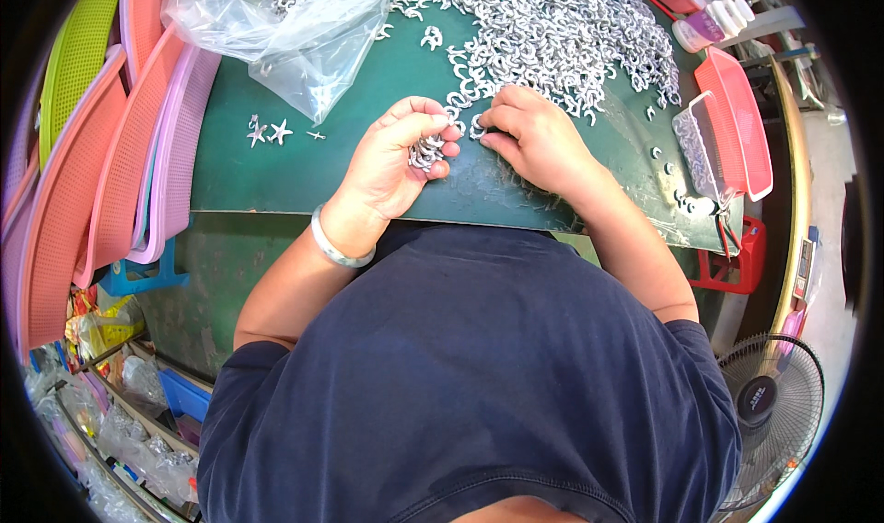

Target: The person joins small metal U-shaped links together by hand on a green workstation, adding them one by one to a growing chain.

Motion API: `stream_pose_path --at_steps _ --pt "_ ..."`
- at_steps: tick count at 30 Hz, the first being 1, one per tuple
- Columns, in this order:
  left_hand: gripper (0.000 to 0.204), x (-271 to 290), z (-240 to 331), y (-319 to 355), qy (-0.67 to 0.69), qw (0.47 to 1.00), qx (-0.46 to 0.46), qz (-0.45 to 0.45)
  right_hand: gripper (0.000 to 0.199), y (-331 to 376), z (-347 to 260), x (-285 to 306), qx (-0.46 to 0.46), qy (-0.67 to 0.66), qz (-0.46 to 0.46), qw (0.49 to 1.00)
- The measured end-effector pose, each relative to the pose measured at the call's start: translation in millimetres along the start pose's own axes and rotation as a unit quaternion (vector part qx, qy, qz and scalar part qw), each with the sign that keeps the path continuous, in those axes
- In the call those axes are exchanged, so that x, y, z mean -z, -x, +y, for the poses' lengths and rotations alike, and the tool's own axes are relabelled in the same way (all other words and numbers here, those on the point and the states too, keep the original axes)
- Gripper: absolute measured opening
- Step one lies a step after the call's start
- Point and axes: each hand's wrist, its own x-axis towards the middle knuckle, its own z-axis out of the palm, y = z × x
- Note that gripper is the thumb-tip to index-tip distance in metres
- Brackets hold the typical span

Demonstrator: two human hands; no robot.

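Several C-shaped silver metal pieces point(425, 153), too bunched to count, are held in the curled fingers of the left hand point(396, 150), at the near-left side of the pile point(552, 44). The right hand point(539, 145) pinches one curved piece point(477, 128) at the pile's near edge. The pile, countless like pieces, rests on one smooth green counter point(239, 178). Left of the pile: one crinkled, transparent plastic bag point(299, 53); farther left, two star-shaped pieces point(280, 132). Right of the pile: one pink plastic basket point(750, 132).
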Motion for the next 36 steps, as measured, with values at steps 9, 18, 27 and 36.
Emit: stream_pose_path --at_steps 9,18,27,36 --pt "0.015 0.3 0.8 0.6 0.008 1.000 0.004 0.002 0.010 1.6 -3.2 -6.0 0.030 0.010 0.011 0.999" --pt "0.011 -11.8 -0.1 4.3 -0.091 0.995 0.012 0.035 0.005 1.4 -10.7 0.6 -0.091 -0.313 0.019 0.945" --pt "0.006 -2.7 -2.2 1.8 -0.058 0.998 0.000 -0.004 0.012 -6.6 -1.2 -2.2 -0.095 -0.121 0.062 0.986" --pt "0.008 2.7 -0.2 2.9 -0.004 1.000 -0.014 -0.020 0.008 -7.0 -0.5 -9.9 -0.091 -0.055 0.076 0.991"
